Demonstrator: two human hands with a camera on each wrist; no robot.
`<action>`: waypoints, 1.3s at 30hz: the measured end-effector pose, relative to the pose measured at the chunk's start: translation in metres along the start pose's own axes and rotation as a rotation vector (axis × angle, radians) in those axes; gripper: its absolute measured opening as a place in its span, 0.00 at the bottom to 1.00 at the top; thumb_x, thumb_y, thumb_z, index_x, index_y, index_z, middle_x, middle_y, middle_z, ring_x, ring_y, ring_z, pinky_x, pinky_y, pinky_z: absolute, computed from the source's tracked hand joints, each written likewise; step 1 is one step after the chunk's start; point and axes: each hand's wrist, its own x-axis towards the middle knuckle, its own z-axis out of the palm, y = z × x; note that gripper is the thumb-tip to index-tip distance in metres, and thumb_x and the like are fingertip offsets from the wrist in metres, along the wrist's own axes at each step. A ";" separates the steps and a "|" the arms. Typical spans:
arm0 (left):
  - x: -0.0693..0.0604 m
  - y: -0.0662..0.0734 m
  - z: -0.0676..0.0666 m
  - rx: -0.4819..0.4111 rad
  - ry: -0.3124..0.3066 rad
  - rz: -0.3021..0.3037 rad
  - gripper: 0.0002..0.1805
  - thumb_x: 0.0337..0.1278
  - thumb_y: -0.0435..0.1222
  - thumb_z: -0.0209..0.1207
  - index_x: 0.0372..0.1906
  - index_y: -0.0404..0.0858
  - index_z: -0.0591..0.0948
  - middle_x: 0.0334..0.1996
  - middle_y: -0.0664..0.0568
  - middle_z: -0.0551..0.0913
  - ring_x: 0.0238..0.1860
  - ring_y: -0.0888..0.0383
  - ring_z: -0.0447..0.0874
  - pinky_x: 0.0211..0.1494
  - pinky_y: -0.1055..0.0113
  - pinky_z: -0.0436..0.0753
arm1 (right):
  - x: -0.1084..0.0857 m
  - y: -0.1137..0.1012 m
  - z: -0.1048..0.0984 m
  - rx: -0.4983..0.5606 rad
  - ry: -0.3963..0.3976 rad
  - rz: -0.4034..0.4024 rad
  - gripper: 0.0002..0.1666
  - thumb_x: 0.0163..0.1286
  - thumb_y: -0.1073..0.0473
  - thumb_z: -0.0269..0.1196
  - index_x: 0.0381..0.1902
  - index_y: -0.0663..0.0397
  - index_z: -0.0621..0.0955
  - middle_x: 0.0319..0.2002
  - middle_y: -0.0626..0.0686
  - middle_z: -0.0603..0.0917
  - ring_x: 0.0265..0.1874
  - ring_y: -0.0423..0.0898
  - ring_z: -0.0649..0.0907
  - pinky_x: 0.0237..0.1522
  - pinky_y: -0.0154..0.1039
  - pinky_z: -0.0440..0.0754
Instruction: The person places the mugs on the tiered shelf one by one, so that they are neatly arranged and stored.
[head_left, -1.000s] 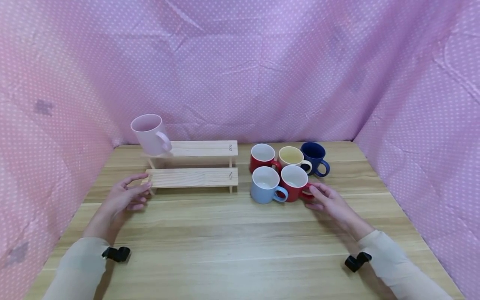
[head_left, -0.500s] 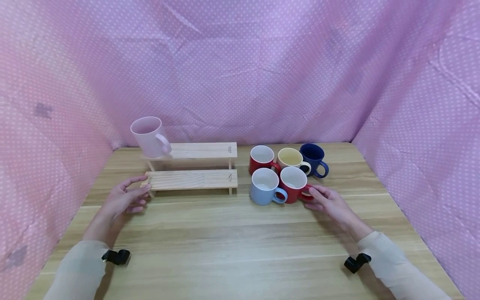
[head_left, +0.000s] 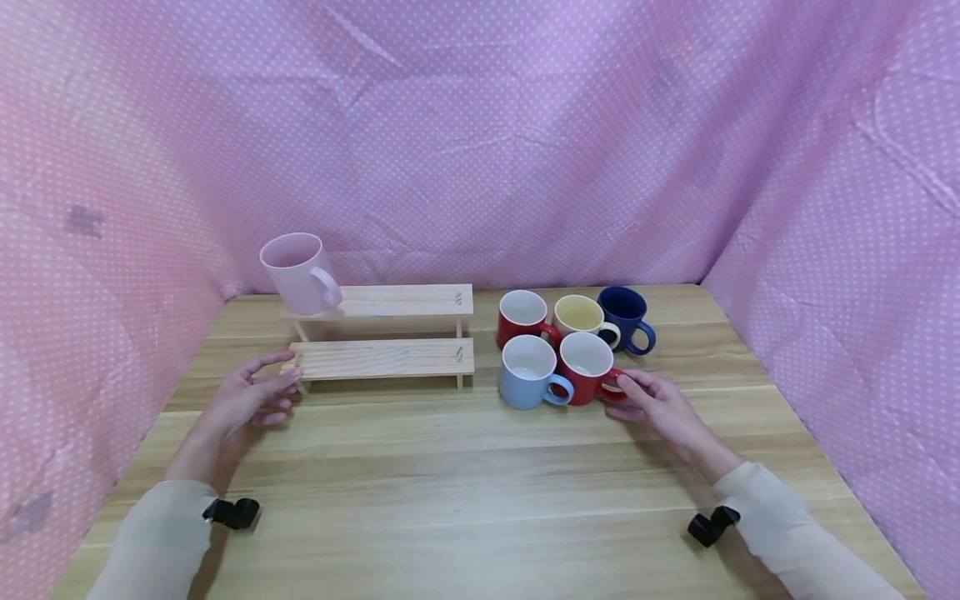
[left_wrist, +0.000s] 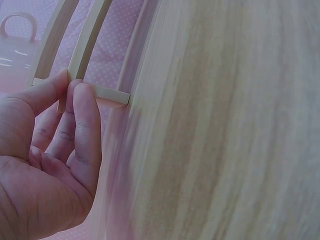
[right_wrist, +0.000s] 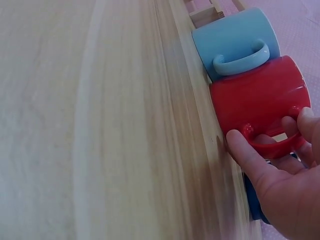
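My left hand (head_left: 249, 398) pinches the left end of the lower board on a two-tier wooden shelf (head_left: 390, 358). In the left wrist view, the thumb and fingers (left_wrist: 86, 107) close on that board's end. My right hand (head_left: 663, 412) holds the handle of the front red mug (head_left: 581, 387). The right wrist view has its fingers curled about the red handle (right_wrist: 272, 149). Touching that mug is a light blue mug (head_left: 521, 387). A pale pink mug (head_left: 296, 283) stands on the left end of the upper board.
Behind the front pair of mugs stand another red mug (head_left: 513, 329), a cream mug (head_left: 573, 317) and a dark blue mug (head_left: 622, 312). Pink dotted cloth (head_left: 480, 167) hangs around the back and sides of the wooden table (head_left: 450, 492).
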 end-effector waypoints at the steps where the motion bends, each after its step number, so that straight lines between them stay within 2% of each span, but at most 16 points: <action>1: 0.000 0.000 0.000 0.003 0.000 -0.002 0.26 0.66 0.45 0.66 0.66 0.57 0.74 0.34 0.57 0.88 0.29 0.61 0.86 0.34 0.62 0.90 | 0.000 0.000 0.000 0.003 0.002 0.002 0.33 0.82 0.53 0.54 0.69 0.76 0.65 0.62 0.62 0.79 0.56 0.53 0.84 0.54 0.48 0.84; 11: -0.001 -0.003 -0.001 0.008 0.010 -0.002 0.27 0.66 0.45 0.67 0.67 0.57 0.73 0.34 0.57 0.88 0.30 0.60 0.86 0.35 0.61 0.90 | 0.001 0.004 0.001 0.043 0.004 0.005 0.29 0.81 0.52 0.55 0.66 0.73 0.70 0.62 0.60 0.78 0.58 0.56 0.83 0.55 0.50 0.84; 15: 0.001 -0.003 0.001 0.026 0.016 0.005 0.29 0.65 0.47 0.67 0.68 0.56 0.72 0.35 0.57 0.88 0.30 0.60 0.86 0.36 0.61 0.90 | -0.003 0.004 0.000 0.045 0.021 0.012 0.29 0.81 0.52 0.55 0.66 0.72 0.70 0.61 0.59 0.78 0.56 0.51 0.84 0.56 0.48 0.83; 19: 0.005 -0.004 0.005 0.001 0.010 0.004 0.30 0.64 0.46 0.68 0.69 0.55 0.73 0.35 0.56 0.87 0.30 0.61 0.86 0.36 0.61 0.90 | -0.007 0.004 -0.003 0.019 0.046 0.022 0.31 0.81 0.51 0.55 0.67 0.73 0.69 0.64 0.64 0.76 0.54 0.46 0.85 0.57 0.44 0.82; 23: 0.006 -0.004 0.007 -0.022 0.010 0.000 0.29 0.64 0.46 0.68 0.68 0.54 0.73 0.34 0.57 0.87 0.29 0.61 0.85 0.33 0.62 0.90 | -0.008 0.003 -0.004 0.016 0.047 0.036 0.32 0.81 0.51 0.55 0.68 0.74 0.68 0.66 0.69 0.73 0.55 0.47 0.84 0.57 0.45 0.82; 25: 0.005 -0.004 0.007 -0.019 0.008 0.002 0.28 0.64 0.46 0.68 0.67 0.55 0.74 0.34 0.57 0.87 0.28 0.62 0.85 0.33 0.63 0.90 | -0.009 0.001 -0.004 0.034 0.044 0.047 0.31 0.80 0.51 0.56 0.67 0.73 0.69 0.65 0.67 0.73 0.55 0.49 0.84 0.57 0.47 0.82; 28: 0.003 -0.003 0.006 -0.024 0.006 0.003 0.25 0.64 0.45 0.68 0.64 0.57 0.75 0.34 0.57 0.88 0.28 0.61 0.85 0.33 0.63 0.90 | -0.010 -0.004 -0.004 0.070 0.040 0.052 0.27 0.80 0.51 0.57 0.63 0.70 0.74 0.61 0.59 0.77 0.54 0.50 0.85 0.56 0.48 0.83; 31: 0.002 -0.003 0.005 -0.029 0.011 0.001 0.23 0.64 0.45 0.68 0.62 0.58 0.76 0.33 0.57 0.88 0.28 0.62 0.85 0.33 0.63 0.90 | -0.011 -0.013 -0.004 0.127 0.021 0.033 0.21 0.80 0.53 0.57 0.58 0.65 0.77 0.55 0.52 0.82 0.53 0.51 0.85 0.55 0.48 0.83; 34: 0.001 -0.004 0.003 -0.021 0.021 -0.003 0.23 0.65 0.45 0.68 0.62 0.58 0.75 0.33 0.57 0.87 0.28 0.62 0.85 0.33 0.63 0.90 | -0.013 -0.022 -0.004 0.177 -0.011 -0.018 0.17 0.81 0.57 0.54 0.56 0.64 0.79 0.53 0.50 0.85 0.52 0.50 0.86 0.56 0.49 0.83; 39: 0.002 -0.004 0.001 -0.014 0.021 0.001 0.26 0.65 0.45 0.68 0.66 0.56 0.74 0.33 0.57 0.87 0.28 0.62 0.85 0.34 0.63 0.90 | -0.018 -0.042 -0.003 0.132 -0.027 -0.099 0.17 0.82 0.59 0.53 0.57 0.68 0.78 0.52 0.50 0.86 0.52 0.48 0.86 0.53 0.47 0.85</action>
